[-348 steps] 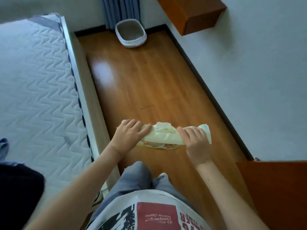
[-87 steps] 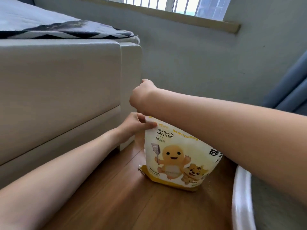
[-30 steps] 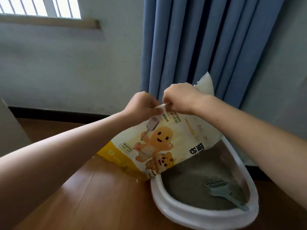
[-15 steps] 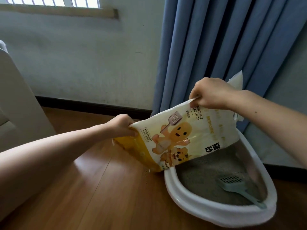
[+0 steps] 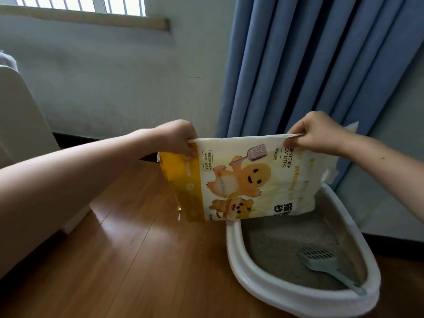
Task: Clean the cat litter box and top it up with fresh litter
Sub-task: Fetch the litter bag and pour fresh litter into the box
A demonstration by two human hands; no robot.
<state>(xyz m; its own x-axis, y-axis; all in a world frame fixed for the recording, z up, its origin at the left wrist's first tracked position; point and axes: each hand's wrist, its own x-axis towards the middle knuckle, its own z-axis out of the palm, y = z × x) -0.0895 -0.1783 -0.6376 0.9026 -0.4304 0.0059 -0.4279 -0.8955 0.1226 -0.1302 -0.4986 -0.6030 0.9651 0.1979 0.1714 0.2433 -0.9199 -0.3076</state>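
A cream and yellow bag of bentonite cat litter (image 5: 245, 180) hangs sideways above the floor, its right end over the white litter box (image 5: 236, 255). My left hand (image 5: 177, 138) grips the bag's yellow bottom end at the upper left corner. My right hand (image 5: 316, 131) pinches the bag's upper edge near its top end. The box holds grey litter (image 5: 275, 239), and a pale green scoop (image 5: 325, 265) lies in it with its handle on the near right rim. The bag's mouth is hidden behind my right hand.
A blue curtain (image 5: 309, 60) hangs right behind the litter box. A white bed frame (image 5: 23, 138) stands at the left. Wooden floor (image 5: 137, 260) stretches in front, with a few litter grains (image 5: 202, 246) beside the box. A grey wall with a window sill (image 5: 91, 18) is behind.
My hands have lifted the bag and turned it level, so it hangs sideways. My left hand rose with the yellow bottom end. The bag's right end now hangs above the box.
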